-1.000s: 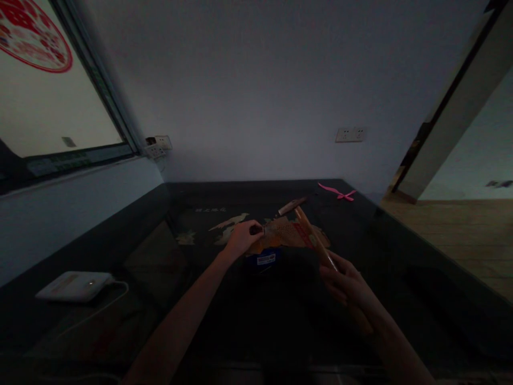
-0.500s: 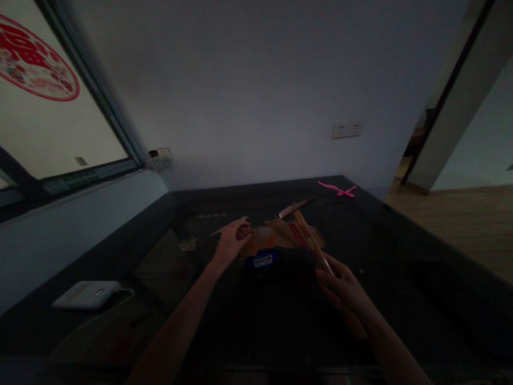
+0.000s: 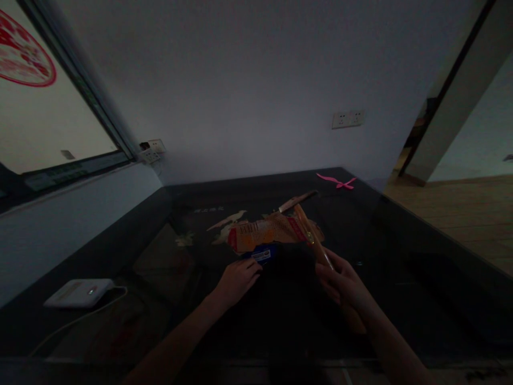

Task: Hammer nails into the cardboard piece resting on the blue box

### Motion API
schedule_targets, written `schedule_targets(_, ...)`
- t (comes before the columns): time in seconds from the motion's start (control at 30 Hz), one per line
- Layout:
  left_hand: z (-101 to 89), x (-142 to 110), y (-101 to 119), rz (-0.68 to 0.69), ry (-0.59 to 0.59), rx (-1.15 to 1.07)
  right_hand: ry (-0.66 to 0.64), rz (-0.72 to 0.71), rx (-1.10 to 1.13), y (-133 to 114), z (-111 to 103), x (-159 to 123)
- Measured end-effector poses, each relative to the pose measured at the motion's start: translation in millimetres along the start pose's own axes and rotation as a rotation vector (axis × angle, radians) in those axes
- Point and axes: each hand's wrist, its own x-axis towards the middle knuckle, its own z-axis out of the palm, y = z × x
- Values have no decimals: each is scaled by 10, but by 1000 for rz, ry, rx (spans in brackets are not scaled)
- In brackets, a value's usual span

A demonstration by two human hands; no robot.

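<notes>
In the dim head view, my right hand (image 3: 340,278) is wrapped around the wooden handle of a hammer (image 3: 306,227). The hammer's metal head points up and away, over the right part of an orange-and-red printed packet (image 3: 256,235). This packet lies flat on the dark table. My left hand (image 3: 239,278) is at the near left edge of a small blue packet (image 3: 265,253) with a white label. Its fingers are curled over that edge, and their tips are partly lost in the dark. The blue packet lies just in front of the orange one.
A white power bank (image 3: 80,293) with a white cable sits on the left of the glossy dark table (image 3: 393,240). Pink ribbon (image 3: 339,183) lies at the far right corner. Behind are a wall with sockets (image 3: 348,119) and, at left, a window.
My left hand has let go of the orange packet's left end and come down toward me to the blue packet. The right hand still holds the hammer in nearly the same place.
</notes>
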Motion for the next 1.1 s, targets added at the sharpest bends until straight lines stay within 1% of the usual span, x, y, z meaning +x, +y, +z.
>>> schedule_targets(0.13,8,59,-6,-49,-67,52,24,19,6,3,7,2)
schedule_targets(0.43,70,96,1,-79,-110,133,15,17,-39,13,14,-7)
schedule_targets(0.53,50,94,22,-81,-101,108,-5,16,-50,1,11,-5)
schedule_targets(0.63,-1,64,57,-103,-78,16,-15,23,-62,-8,8,-9)
schedule_targets(0.7,-47,34,80,-84,-51,-66,-3,28,-60,-8,11,-11)
schedule_targets(0.83,-138,-11,117,6,10,-186,-3,34,-49,-12,24,-9)
schedule_targets(0.97,-236,-19,162,69,9,-247,5,38,-74,-26,37,-7)
schedule_targets(1.03,-309,-22,189,104,2,-280,5,36,-78,-27,38,-9)
schedule_targets(1.1,-405,-26,204,137,25,-336,3,38,-83,-25,38,-11)
